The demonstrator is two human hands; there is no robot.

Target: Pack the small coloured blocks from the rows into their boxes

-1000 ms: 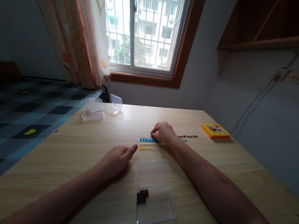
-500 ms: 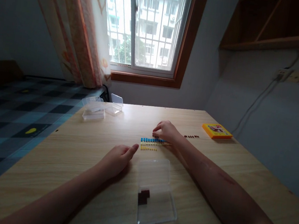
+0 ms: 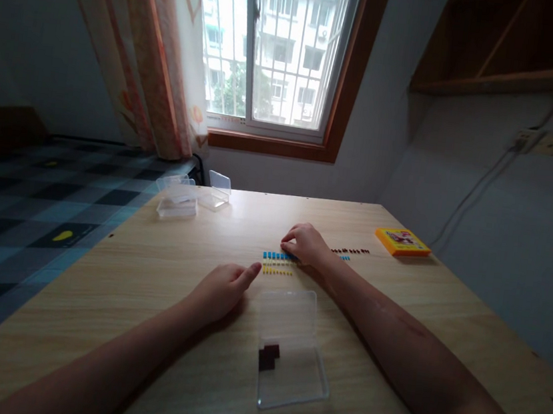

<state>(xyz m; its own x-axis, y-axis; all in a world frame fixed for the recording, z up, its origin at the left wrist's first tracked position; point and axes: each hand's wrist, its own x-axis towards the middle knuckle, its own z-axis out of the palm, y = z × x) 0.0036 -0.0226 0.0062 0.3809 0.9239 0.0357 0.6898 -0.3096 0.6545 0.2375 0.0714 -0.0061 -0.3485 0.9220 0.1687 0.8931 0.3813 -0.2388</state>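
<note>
My right hand (image 3: 305,243) reaches over the table with thumb and forefinger pinched together at the left end of a row of small brown blocks (image 3: 350,251). A tiny dark piece shows at its fingertips, mostly hidden. Just below runs a row of blue blocks (image 3: 273,256), partly covered by that hand. Nearer to me are pale blocks (image 3: 277,263) and a row of yellow ones (image 3: 277,272). My left hand (image 3: 226,289) rests on its side left of the yellow row, thumb out and fingers curled out of sight. An open clear plastic box (image 3: 297,387) holds dark brown pieces (image 3: 268,357).
Several open clear boxes (image 3: 177,207) stand at the table's far left. An orange-yellow flat box (image 3: 403,242) lies at the far right. The wooden table (image 3: 156,286) borders a checked bed (image 3: 72,188) on the left. A window (image 3: 289,61) is ahead.
My right hand has dropped slightly toward the blue row and now hides the brown blocks under its fingers. My left hand stays beside the yellow row. The view has shifted a little.
</note>
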